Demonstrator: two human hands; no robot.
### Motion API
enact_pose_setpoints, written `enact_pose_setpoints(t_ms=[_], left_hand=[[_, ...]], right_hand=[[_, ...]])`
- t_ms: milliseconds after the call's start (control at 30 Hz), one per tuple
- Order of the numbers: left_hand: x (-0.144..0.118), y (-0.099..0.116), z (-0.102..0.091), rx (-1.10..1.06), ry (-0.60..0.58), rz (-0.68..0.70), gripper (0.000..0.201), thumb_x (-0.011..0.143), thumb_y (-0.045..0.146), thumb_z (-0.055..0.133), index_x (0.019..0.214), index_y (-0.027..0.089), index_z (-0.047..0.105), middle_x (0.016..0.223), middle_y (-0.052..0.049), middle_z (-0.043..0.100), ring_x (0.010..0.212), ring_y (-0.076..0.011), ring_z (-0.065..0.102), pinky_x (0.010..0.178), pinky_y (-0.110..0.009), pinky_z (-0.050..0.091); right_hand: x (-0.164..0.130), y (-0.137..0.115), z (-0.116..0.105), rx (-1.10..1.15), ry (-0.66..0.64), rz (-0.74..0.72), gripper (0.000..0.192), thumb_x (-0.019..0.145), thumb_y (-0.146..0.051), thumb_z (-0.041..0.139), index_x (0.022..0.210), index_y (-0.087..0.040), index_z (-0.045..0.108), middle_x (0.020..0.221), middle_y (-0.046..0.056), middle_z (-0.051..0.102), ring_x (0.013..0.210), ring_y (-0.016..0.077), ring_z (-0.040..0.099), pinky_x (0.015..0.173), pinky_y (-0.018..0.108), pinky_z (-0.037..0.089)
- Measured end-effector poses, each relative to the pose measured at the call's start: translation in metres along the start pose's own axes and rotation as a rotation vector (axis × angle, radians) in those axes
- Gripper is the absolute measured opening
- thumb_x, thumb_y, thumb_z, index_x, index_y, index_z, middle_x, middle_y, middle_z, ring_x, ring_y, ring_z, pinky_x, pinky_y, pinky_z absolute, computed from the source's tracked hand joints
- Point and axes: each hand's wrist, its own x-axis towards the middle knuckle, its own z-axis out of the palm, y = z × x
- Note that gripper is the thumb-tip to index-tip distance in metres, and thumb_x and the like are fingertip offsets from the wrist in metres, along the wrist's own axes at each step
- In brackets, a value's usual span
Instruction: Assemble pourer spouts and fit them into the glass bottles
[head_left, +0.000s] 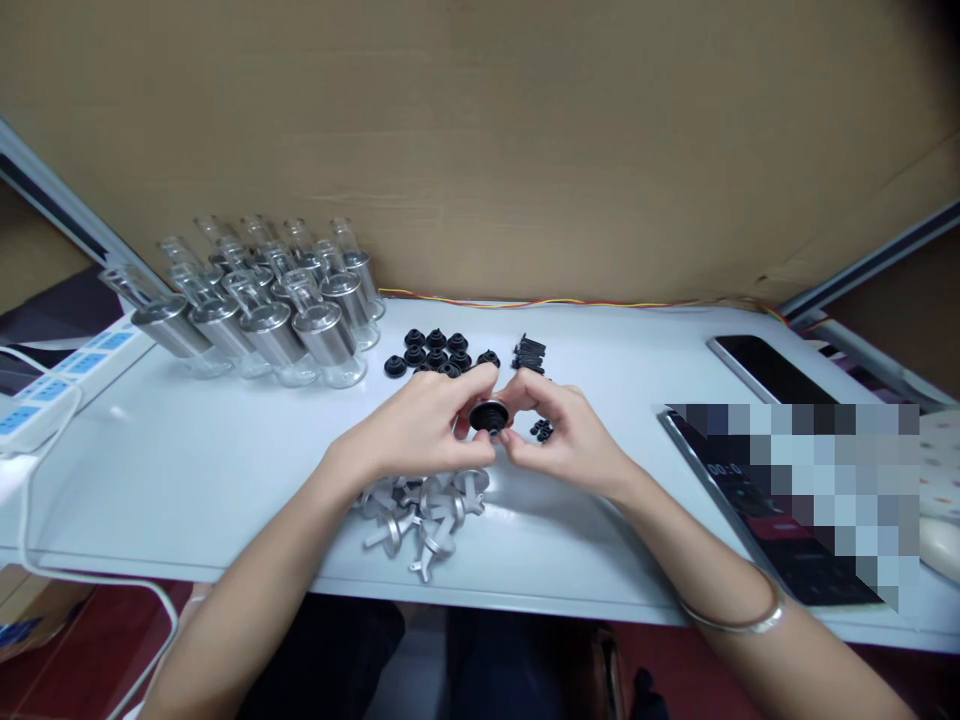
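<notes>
My left hand (442, 415) and my right hand (559, 425) meet above the white table, fingers closed around one bottle pourer stopper (490, 415). It has a black ribbed plug and a shiny rim, tilted toward me; the fingers partly cover it. Just beyond my left hand sit several loose black ribbed stoppers (436, 357). A small heap of black pin-like pieces (529, 352) lies beyond my right hand, and tiny black caps (541, 430) are close to its fingers. Below my left hand is a pile of silver pourer spouts (431, 525) with flat discs.
Several glass bottles (270, 335) with steel sleeves stand at the back left. A white power strip (71, 375) with a cable runs along the left edge. Two phones, one dark (772, 368) and one partly pixelated (750, 510), lie at right. Cardboard (480, 150) walls the back.
</notes>
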Motion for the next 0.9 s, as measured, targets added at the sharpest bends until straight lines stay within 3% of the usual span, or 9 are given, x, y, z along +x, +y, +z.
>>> enact_pose_setpoints(t_ms=[133,300,367,567,700,900], left_hand=[[0.000,-0.004,-0.002,0.071,0.072,0.019,0.012,0.075,0.026,0.055,0.083,0.022,0.048,0.070,0.005,0.058,0.059,-0.0126,0.053,0.059,-0.025,0.038],[0.001,-0.015,-0.006,-0.083,0.163,0.032,0.028,0.080,0.033,0.064,0.103,0.021,0.052,0.094,-0.001,0.065,0.087,-0.0162,0.062,0.076,-0.027,0.048],[0.002,-0.018,-0.005,-0.095,0.191,0.041,0.032,0.078,0.036,0.069,0.100,0.020,0.053,0.097,-0.003,0.065,0.088,-0.0165,0.062,0.078,-0.028,0.048],[0.003,-0.019,-0.005,0.002,0.271,0.138,0.019,0.082,0.027,0.067,0.093,0.018,0.055,0.094,-0.003,0.061,0.087,-0.0165,0.058,0.079,-0.030,0.048],[0.002,-0.019,-0.005,0.036,0.268,0.168,0.016,0.083,0.020,0.065,0.096,0.018,0.057,0.097,-0.004,0.060,0.089,-0.0168,0.059,0.081,-0.031,0.050],[0.004,-0.018,-0.001,-0.012,0.264,0.212,0.021,0.082,0.016,0.066,0.102,0.018,0.060,0.101,-0.004,0.059,0.092,-0.0149,0.061,0.086,-0.029,0.051]], right_hand=[[0.001,0.002,-0.002,0.060,0.065,0.026,0.016,0.074,-0.021,0.063,0.082,-0.021,0.049,0.076,0.001,0.068,0.068,0.0172,0.066,0.068,0.030,0.052],[0.003,0.004,-0.003,0.180,0.154,0.058,0.022,0.077,-0.025,0.067,0.088,-0.021,0.049,0.090,0.005,0.071,0.078,0.0198,0.070,0.076,0.034,0.054],[0.004,0.005,-0.003,0.179,0.158,0.063,0.023,0.078,-0.026,0.068,0.089,-0.021,0.049,0.091,0.005,0.071,0.080,0.0201,0.069,0.078,0.036,0.054],[0.005,0.008,-0.005,0.010,0.168,-0.009,0.028,0.078,-0.031,0.071,0.099,-0.022,0.056,0.102,0.007,0.066,0.095,0.0225,0.063,0.079,0.036,0.052],[0.006,0.008,-0.007,-0.041,0.197,-0.091,0.035,0.076,-0.037,0.076,0.102,-0.023,0.059,0.104,0.007,0.065,0.092,0.0223,0.061,0.070,0.034,0.049],[0.005,0.008,-0.007,-0.030,0.217,-0.102,0.022,0.080,-0.036,0.075,0.093,-0.022,0.064,0.091,0.005,0.070,0.081,0.0207,0.063,0.070,0.034,0.051]])
